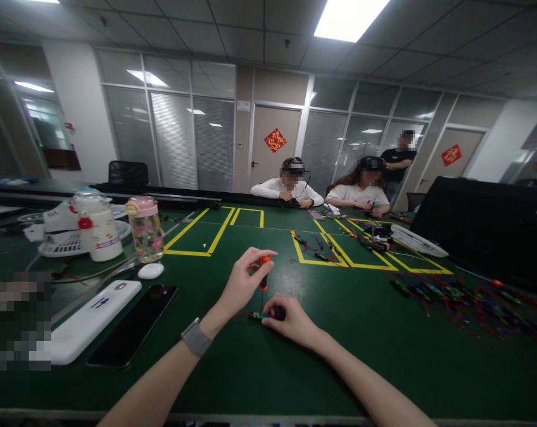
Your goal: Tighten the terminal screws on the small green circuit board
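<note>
Bare forearms [366, 370] reach across the green surface [242, 385], grey watch band [196, 337] on left wrist. Left hand [243, 280] pinches an orange-and-black screwdriver [264, 280] by the handle, shaft pointing down at a small green circuit board [258, 316] lying between the forearms. Right hand [293, 320] curled, thumb and fingertips pinching the board's right end. Black smartphone [133, 326] to the left; wired boards [468, 308] heaped well right.
</note>
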Motion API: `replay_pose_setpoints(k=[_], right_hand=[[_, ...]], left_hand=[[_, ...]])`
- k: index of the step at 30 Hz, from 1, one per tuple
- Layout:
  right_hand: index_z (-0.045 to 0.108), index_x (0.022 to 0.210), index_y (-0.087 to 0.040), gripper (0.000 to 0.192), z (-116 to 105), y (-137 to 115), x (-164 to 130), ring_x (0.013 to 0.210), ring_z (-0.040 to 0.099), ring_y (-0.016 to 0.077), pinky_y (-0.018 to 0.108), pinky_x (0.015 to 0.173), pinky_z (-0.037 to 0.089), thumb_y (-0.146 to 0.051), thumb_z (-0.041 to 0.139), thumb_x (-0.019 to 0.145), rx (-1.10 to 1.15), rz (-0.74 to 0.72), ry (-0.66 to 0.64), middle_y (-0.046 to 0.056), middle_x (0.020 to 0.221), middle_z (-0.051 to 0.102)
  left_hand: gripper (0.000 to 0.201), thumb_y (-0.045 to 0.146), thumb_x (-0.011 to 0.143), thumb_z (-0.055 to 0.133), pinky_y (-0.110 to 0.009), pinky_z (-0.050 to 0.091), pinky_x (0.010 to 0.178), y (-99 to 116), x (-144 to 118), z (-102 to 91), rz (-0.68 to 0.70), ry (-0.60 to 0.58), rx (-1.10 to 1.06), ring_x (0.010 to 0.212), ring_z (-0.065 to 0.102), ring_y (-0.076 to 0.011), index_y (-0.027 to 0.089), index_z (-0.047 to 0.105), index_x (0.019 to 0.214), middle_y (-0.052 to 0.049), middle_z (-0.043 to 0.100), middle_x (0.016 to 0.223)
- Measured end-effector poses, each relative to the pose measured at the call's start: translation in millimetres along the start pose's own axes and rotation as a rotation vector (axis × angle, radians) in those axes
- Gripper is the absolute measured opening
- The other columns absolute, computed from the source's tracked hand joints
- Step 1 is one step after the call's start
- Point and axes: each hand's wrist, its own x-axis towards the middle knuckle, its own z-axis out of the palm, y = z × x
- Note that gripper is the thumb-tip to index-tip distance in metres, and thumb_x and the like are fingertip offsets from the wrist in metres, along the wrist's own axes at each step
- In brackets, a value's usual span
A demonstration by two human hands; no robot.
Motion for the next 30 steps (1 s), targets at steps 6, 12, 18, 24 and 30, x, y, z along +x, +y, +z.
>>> replay_pose_setpoints(k=[6, 12, 18, 24, 30], right_hand=[[0.069, 0.081, -0.017, 0.013, -0.7, -0.8, 0.5, 0.068, 0.053, 0.0134, 0.024, 0.064, 0.041, -0.013, 0.075, 0.07, -0.039, -0.05, -0.005, -0.001, 0.074, 0.059], [0.069, 0.081, -0.018, 0.013, -2.3, -1.8, -0.1, 0.071, 0.054, 0.0145, 0.025, 0.067, 0.041, -0.013, 0.075, 0.071, -0.041, -0.075, -0.025, -0.001, 0.074, 0.058], [0.069, 0.081, -0.017, 0.01, -2.3, -1.4, -0.5, 0.07, 0.054, 0.0145, 0.026, 0.067, 0.042, -0.013, 0.073, 0.072, -0.02, -0.074, -0.015, 0.0, 0.075, 0.058], [0.07, 0.081, -0.017, 0.01, -2.3, -0.6, -0.1, 0.07, 0.054, 0.0141, 0.025, 0.066, 0.042, -0.012, 0.072, 0.073, -0.02, -0.074, -0.02, 0.0, 0.075, 0.058], [0.07, 0.082, -0.016, 0.01, -2.4, 1.3, 0.3, 0.069, 0.054, 0.0135, 0.025, 0.065, 0.042, -0.013, 0.073, 0.073, -0.015, -0.094, -0.026, 0.0, 0.074, 0.058]], left_hand=[[0.033, 0.032, 0.093, 0.047, -0.029, 0.052, 0.077, 3.2, -0.1, 3.6, -0.031, -0.053, -0.112, 0.088, 0.062, -0.0166, 0.019, 0.062, 0.12, -0.008, 0.064, 0.105], [0.024, 0.033, 0.086, 0.061, -0.025, 0.052, 0.074, -1.1, -1.2, 3.8, 0.027, 0.037, 0.048, 0.087, 0.06, -0.0157, 0.021, 0.068, 0.106, -0.005, 0.059, 0.098], [0.032, 0.031, 0.095, 0.045, -0.027, 0.051, 0.081, -0.2, -0.6, 1.8, 0.022, -0.031, -0.005, 0.097, 0.061, -0.0171, 0.021, 0.064, 0.119, -0.008, 0.061, 0.113], [0.024, 0.032, 0.086, 0.061, -0.026, 0.051, 0.078, -0.2, -0.3, -0.2, 0.065, 0.078, 0.124, 0.088, 0.061, -0.0162, 0.021, 0.069, 0.106, -0.005, 0.062, 0.097], [0.032, 0.031, 0.095, 0.045, -0.029, 0.05, 0.083, 4.5, 1.4, -2.5, 0.013, -0.062, 0.017, 0.095, 0.063, -0.0173, 0.022, 0.064, 0.119, -0.007, 0.063, 0.109]])
